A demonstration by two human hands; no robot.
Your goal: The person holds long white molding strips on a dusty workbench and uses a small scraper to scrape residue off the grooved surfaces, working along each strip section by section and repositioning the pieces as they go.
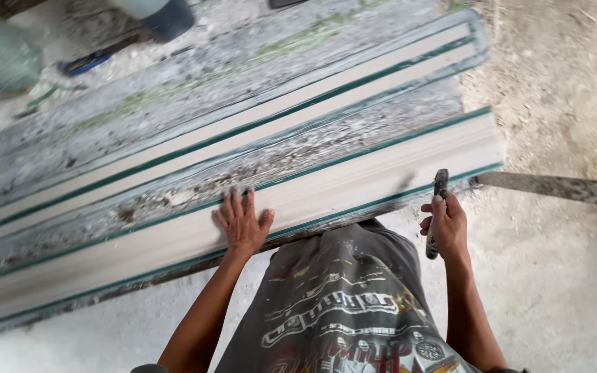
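My left hand [243, 222] lies flat, fingers spread, on the near edge of a long white plaster moulding [354, 181] bordered by green strips. My right hand [445, 226] grips a small dark hand tool [437, 207] held upright, its tip close to the moulding's near edge towards the right end. A second long white moulding with a green line [298, 114] lies parallel, further back on the bench.
The plaster-caked workbench [174, 83] runs diagonally across the view. A flat metal blade or strip [554, 188] lies on the dusty floor at right. A green bag [1, 55], a blue-handled tool [84, 63] and a dark container [167, 17] sit at the far left.
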